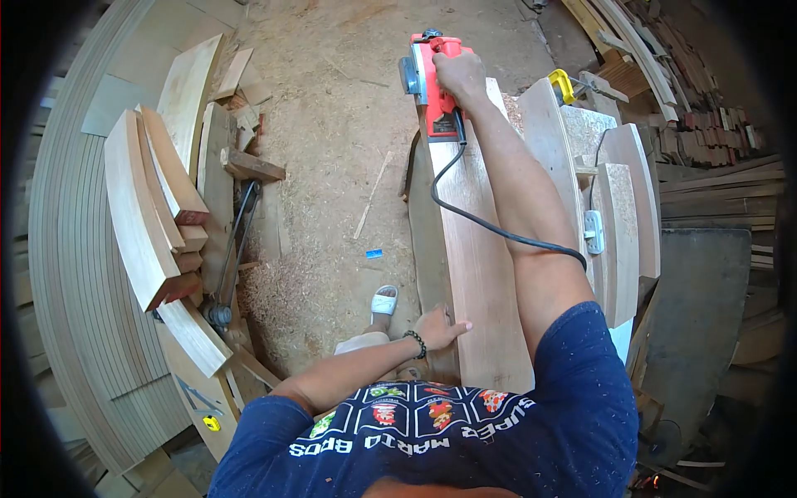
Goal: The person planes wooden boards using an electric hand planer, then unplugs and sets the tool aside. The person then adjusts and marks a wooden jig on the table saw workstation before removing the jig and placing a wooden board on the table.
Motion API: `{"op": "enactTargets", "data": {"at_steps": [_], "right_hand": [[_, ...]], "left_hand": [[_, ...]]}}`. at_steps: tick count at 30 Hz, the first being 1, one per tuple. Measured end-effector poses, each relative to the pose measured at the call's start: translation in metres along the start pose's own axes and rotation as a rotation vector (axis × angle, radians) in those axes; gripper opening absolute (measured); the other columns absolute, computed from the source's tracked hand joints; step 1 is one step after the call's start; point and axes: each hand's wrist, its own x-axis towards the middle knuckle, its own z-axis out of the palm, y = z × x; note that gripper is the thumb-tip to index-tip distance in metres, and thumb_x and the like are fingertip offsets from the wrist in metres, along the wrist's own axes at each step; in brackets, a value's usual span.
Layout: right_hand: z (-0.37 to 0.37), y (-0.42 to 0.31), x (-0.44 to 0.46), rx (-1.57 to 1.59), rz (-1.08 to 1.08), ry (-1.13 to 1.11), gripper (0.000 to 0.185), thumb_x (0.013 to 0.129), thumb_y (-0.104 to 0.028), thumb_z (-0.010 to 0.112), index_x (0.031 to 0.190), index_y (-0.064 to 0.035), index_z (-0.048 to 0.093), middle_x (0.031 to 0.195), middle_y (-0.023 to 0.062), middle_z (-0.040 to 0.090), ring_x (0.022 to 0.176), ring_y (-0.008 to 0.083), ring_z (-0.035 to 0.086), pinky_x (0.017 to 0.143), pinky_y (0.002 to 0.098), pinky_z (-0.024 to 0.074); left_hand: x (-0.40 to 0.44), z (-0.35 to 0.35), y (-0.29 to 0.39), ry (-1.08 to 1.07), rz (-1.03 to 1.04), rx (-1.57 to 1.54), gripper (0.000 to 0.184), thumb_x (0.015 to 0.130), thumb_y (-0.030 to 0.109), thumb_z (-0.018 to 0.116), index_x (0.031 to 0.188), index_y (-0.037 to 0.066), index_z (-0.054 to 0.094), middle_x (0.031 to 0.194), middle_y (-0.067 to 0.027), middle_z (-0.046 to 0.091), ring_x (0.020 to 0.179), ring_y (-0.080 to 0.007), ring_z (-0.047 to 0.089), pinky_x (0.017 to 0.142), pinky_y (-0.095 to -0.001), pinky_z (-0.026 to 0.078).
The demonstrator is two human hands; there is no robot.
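Red casing sits in the right hand (465,79), whose fingers are curled closed around the handle of a planer (433,104) at the top centre of the frame. The planer is at the far end of a pale board (481,274), which runs from there down to the shirt (440,448) at the bottom centre; whether the planer's sole touches the wood cannot be told. A black cord (465,209) leaves the planer, loops across the board and lies over the right arm. The left hand (442,330), a dark bracelet (418,344) at its wrist, lies at the board's left edge in the lower centre, thumb stretched onto the top face; how far its other fingers are bent, and whether they grip the edge, cannot be told. Right of the board are a yellow clamp (561,85) in the upper right and a power strip (593,232) at right of centre, among more timber. On the ground left of the board are a blue scrap (374,254), a white slipper (384,294) on a foot, and shavings (282,303). Curved pieces (137,212) are stacked at the left, and a yellow tape measure (212,423) lies in the lower left.
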Motion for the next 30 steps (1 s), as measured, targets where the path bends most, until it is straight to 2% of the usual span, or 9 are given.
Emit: {"op": "enactTargets", "data": {"at_steps": [5, 7, 12, 14, 20, 23, 25, 28, 30], "right_hand": [[-0.009, -0.003, 0.011, 0.022, 0.084, -0.123, 0.049, 0.078, -0.038, 0.060, 0.096, 0.0067, 0.068, 0.095, 0.0266, 0.069, 0.094, 0.0369, 0.067, 0.087, 0.0421, 0.0513], [-0.024, -0.008, -0.013, 0.138, 0.094, -0.060, 0.034, 0.081, -0.030, 0.056, 0.072, 0.0021, 0.065, 0.061, 0.0119, 0.066, 0.057, 0.0235, 0.067, 0.062, 0.0368, 0.0536], [-0.066, 0.016, -0.099, 0.102, 0.151, -0.126, 0.034, 0.082, -0.029, 0.057, 0.073, 0.0024, 0.065, 0.062, 0.0130, 0.066, 0.056, 0.0228, 0.066, 0.058, 0.0357, 0.0531], [-0.087, 0.021, -0.151, 0.024, 0.120, -0.125, 0.031, 0.082, -0.027, 0.058, 0.074, 0.0026, 0.065, 0.062, 0.0141, 0.066, 0.054, 0.0224, 0.065, 0.056, 0.0359, 0.0529], [-0.147, 0.058, -0.307, 0.055, 0.182, -0.130, 0.033, 0.082, -0.026, 0.060, 0.093, 0.0056, 0.063, 0.066, 0.0147, 0.065, 0.055, 0.0227, 0.066, 0.056, 0.0373, 0.0531], [-0.188, 0.079, -0.413, 0.106, 0.367, -0.260, 0.047, 0.080, -0.034, 0.061, 0.108, 0.0034, 0.063, 0.108, 0.0266, 0.065, 0.103, 0.0391, 0.063, 0.091, 0.0449, 0.0492], [-0.207, 0.105, -0.492, 0.033, 0.244, -0.290, 0.040, 0.086, -0.032, 0.059, 0.106, 0.0020, 0.063, 0.100, 0.0253, 0.065, 0.096, 0.0399, 0.063, 0.085, 0.0468, 0.0499], [-0.262, 0.096, -0.564, -0.098, 0.023, -0.417, 0.035, 0.089, -0.031, 0.060, 0.102, 0.0016, 0.063, 0.090, 0.0256, 0.063, 0.088, 0.0427, 0.062, 0.078, 0.0500, 0.0498], [-0.283, 0.107, -0.636, -0.048, -0.047, -0.265, 0.038, 0.087, -0.032, 0.062, 0.102, 0.0029, 0.062, 0.087, 0.0263, 0.063, 0.088, 0.0427, 0.062, 0.079, 0.0495, 0.0497]], "left_hand": [[-0.014, -0.011, 0.017, 0.002, -0.014, -0.011, 0.078, 0.073, 0.060, 0.073, 0.106, -0.008, 0.054, 0.087, -0.0230, 0.065, 0.084, -0.0377, 0.066, 0.075, -0.0438, 0.053], [-0.030, -0.030, 0.040, 0.144, 0.042, 0.102, 0.064, 0.076, 0.045, 0.078, 0.107, -0.005, 0.053, 0.080, -0.0146, 0.062, 0.073, -0.0307, 0.063, 0.068, -0.0390, 0.051], [-0.105, -0.097, 0.145, 0.766, 0.775, 0.468, 0.065, 0.069, 0.023, 0.082, 0.121, 0.004, 0.049, 0.106, -0.0127, 0.060, 0.102, -0.0272, 0.059, 0.087, -0.0407, 0.043], [-0.124, -0.089, 0.185, 0.564, 1.245, 0.636, 0.059, 0.076, 0.022, 0.075, 0.125, 0.004, 0.048, 0.111, -0.0116, 0.058, 0.105, -0.0261, 0.056, 0.089, -0.0420, 0.040], [-0.187, 0.023, 0.168, -0.274, 1.091, 0.377, 0.034, 0.086, 0.019, 0.060, 0.119, 0.010, 0.060, 0.091, -0.0185, 0.066, 0.084, -0.0339, 0.065, 0.079, -0.0412, 0.050], [-0.219, 0.031, 0.190, -0.101, 1.053, 0.080, 0.034, 0.085, 0.023, 0.063, 0.117, 0.012, 0.064, 0.098, -0.0217, 0.063, 0.090, -0.0359, 0.062, 0.083, -0.0421, 0.049], [-0.223, 0.034, 0.218, -0.074, 0.978, -0.069, 0.036, 0.094, 0.036, 0.059, 0.112, 0.005, 0.063, 0.074, -0.0098, 0.060, 0.070, -0.0181, 0.062, 0.064, -0.0341, 0.049], [-0.255, 0.048, 0.229, -0.197, 1.139, -0.048, 0.036, 0.100, 0.036, 0.051, 0.107, 0.002, 0.062, 0.064, -0.0007, 0.053, 0.056, -0.0125, 0.055, 0.052, -0.0304, 0.045], [-0.267, 0.073, 0.235, -0.380, 0.882, -0.209, 0.027, 0.101, 0.033, 0.051, 0.101, 0.006, 0.055, 0.063, 0.0049, 0.044, 0.052, -0.0061, 0.043, 0.046, -0.0235, 0.038]]}}
